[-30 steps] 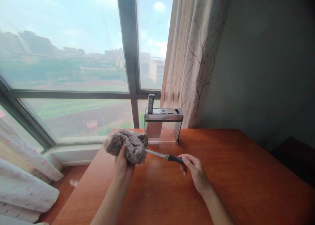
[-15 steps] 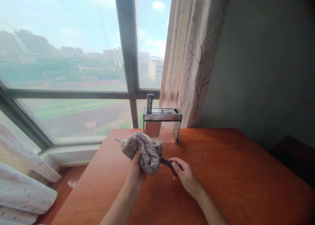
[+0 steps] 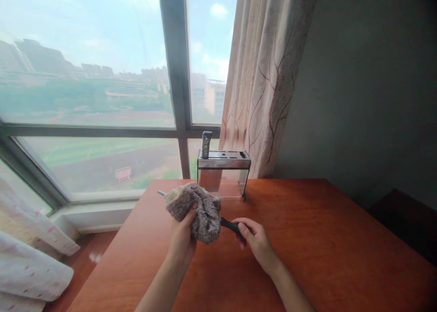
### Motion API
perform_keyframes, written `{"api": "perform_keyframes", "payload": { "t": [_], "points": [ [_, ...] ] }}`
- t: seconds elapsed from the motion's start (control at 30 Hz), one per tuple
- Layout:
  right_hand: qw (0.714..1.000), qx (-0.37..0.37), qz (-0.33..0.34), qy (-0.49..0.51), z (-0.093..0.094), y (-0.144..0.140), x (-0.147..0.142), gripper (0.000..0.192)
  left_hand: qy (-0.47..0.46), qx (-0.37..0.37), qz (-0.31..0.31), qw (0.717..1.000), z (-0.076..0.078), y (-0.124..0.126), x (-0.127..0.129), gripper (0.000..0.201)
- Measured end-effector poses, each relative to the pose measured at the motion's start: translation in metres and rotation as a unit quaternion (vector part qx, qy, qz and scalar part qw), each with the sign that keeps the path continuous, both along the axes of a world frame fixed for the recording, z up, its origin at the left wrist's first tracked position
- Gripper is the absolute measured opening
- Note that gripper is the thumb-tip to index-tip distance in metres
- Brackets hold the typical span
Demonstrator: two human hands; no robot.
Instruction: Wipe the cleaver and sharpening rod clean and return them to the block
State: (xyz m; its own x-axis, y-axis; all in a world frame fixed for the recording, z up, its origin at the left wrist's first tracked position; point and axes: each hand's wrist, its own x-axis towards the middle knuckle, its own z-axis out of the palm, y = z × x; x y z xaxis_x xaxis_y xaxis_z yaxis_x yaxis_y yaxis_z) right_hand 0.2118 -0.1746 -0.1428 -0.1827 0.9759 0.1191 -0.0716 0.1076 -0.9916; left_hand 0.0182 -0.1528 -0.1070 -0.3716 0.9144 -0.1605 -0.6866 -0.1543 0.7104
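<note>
Head view showed you at a reddish wooden table (image 3: 307, 239) by a large window (image 3: 88, 98), both hands raised just above the tabletop. Your left hand (image 3: 182, 239) was closed around a fluffy grey cloth (image 3: 198, 209), the thumb pressed into its front and the other fingers hidden behind the bundle. The cloth was wrapped around the shaft of a slim tool (image 3: 229, 224), which lay nearly level and pointed to your left. Its metal tip poked out of the cloth on the far left side, and its black handle came out on the right. Your right hand (image 3: 256, 241) was curled shut on that handle, fingertips folded over it, just beside the cloth. The two hands sat close together, with only a short piece of handle showing between them.

Behind the cloth, near the back edge of the table, stood a knife block (image 3: 223, 173) with a metal slotted top and clear walls. One dark handle (image 3: 205, 144) stuck upright out of its left end; the other slots I could not read clearly. A patterned curtain (image 3: 269, 75) hung just behind and to the right of the block, against a dark wall (image 3: 368, 84). At the lower left, beyond the table's edge, lay pale folded fabric (image 3: 30, 266).
</note>
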Motion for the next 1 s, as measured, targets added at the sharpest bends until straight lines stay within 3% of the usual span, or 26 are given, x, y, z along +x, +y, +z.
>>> {"api": "perform_keyframes", "payload": {
  "t": [0.13, 0.23, 0.37, 0.53, 0.73, 0.8, 0.9, 1.0],
  "points": [
    [0.998, 0.005, -0.054, 0.024, 0.006, 0.0, 0.014, 0.033, -0.041, -0.023, 0.063, 0.997, 0.001, 0.013, -0.025, 0.021],
    [0.996, 0.006, -0.078, 0.033, 0.005, 0.0, 0.017, 0.032, -0.094, -0.035, 0.069, 0.993, 0.001, 0.018, -0.032, 0.019],
    [0.999, 0.009, -0.05, 0.017, -0.001, -0.001, 0.007, 0.033, -0.15, -0.056, 0.025, 0.987, -0.001, 0.016, -0.021, 0.017],
    [1.0, 0.019, -0.012, -0.006, -0.007, -0.004, -0.008, 0.033, -0.141, -0.091, -0.04, 0.985, -0.007, 0.003, 0.007, 0.018],
    [0.995, -0.004, -0.09, 0.046, -0.001, -0.005, -0.003, 0.035, -0.134, -0.125, -0.121, 0.976, -0.014, -0.007, 0.027, 0.021],
    [0.991, 0.001, -0.095, 0.094, 0.0, -0.005, -0.002, 0.04, -0.142, -0.13, -0.123, 0.974, -0.011, -0.008, 0.027, 0.019],
    [0.989, -0.007, -0.041, 0.142, -0.006, -0.005, -0.013, 0.06, -0.155, -0.116, -0.099, 0.976, -0.004, -0.007, 0.022, 0.019],
    [0.996, -0.031, -0.01, 0.089, -0.016, -0.009, -0.034, 0.06, -0.179, -0.099, -0.067, 0.977, 0.003, -0.006, 0.016, 0.022]
  ]
}}
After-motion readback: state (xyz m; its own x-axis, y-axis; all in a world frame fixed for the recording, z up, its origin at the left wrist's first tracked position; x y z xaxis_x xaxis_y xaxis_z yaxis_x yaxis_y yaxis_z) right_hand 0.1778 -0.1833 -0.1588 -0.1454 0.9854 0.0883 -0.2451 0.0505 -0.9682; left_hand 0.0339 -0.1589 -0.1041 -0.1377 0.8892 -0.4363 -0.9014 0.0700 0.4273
